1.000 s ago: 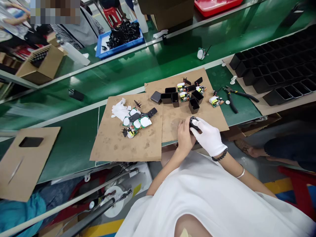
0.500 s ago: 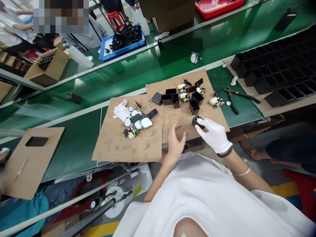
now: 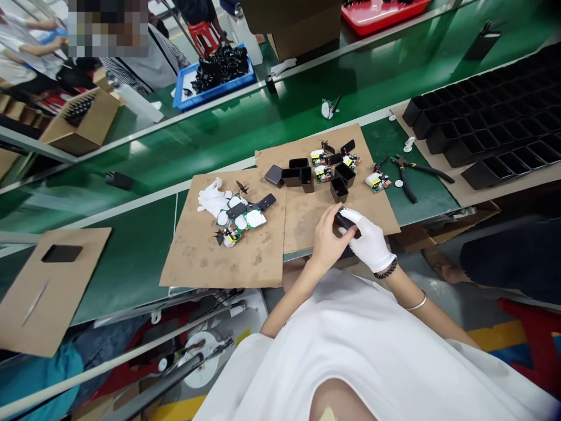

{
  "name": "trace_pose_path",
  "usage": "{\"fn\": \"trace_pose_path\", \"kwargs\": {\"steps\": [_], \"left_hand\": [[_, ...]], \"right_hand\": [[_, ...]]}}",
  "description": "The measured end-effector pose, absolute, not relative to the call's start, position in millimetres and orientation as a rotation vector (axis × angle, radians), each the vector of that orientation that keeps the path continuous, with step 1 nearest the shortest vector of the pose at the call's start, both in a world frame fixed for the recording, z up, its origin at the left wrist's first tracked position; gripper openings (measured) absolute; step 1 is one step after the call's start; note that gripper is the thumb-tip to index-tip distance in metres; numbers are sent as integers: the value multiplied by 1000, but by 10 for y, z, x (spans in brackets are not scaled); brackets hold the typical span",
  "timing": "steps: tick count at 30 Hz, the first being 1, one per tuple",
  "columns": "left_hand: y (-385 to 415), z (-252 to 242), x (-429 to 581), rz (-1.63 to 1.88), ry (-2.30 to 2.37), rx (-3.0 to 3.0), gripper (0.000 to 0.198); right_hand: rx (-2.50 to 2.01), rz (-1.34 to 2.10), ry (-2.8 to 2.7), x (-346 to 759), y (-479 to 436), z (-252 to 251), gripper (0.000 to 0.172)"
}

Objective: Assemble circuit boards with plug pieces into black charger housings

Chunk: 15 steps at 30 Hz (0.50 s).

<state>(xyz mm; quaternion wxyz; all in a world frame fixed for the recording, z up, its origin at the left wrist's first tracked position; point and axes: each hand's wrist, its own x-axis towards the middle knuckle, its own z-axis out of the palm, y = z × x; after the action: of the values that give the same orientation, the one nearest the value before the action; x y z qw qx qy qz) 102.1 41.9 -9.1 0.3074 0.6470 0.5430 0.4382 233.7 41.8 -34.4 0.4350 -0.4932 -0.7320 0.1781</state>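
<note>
Between both hands, over the front edge of the cardboard, is a small black plastic case, partly hidden by fingers. My bare left hand wraps round its left side. On its right, my white-gloved right hand grips it too, thumb and fingers closed. Just beyond stand open black housings, some upright and some tilted. Beside them lie circuit boards with yellow and white parts. Farther left on the cardboard are more circuit boards with white round pads, black covers and a crumpled white glove.
Pliers with black handles lie right of the cardboard. Rows of black housings fill the right side. A green conveyor runs behind, carrying scattered parts. Across it stand a blue tray, a red tray and a person.
My left hand has moved right and closed on the black case, which my right hand was holding alone before. The loose board on the conveyor has shifted left.
</note>
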Motion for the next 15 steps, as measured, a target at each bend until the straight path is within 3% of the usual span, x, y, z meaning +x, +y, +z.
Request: {"fn": "trace_pose_path", "kwargs": {"steps": [7,11,15], "left_hand": [[403,-88,1044,1180,1463,1677,53],[415,-1,1003,1036,1470,1713,62],[479,133,922,887,1453,1777,59]], "right_hand": [[-1225,455,-1777,2333,396,-375,45],[-1244,461,-1757,2333,419,-382,43],[-1271,461,-1774,2338,415,-416,42]]}}
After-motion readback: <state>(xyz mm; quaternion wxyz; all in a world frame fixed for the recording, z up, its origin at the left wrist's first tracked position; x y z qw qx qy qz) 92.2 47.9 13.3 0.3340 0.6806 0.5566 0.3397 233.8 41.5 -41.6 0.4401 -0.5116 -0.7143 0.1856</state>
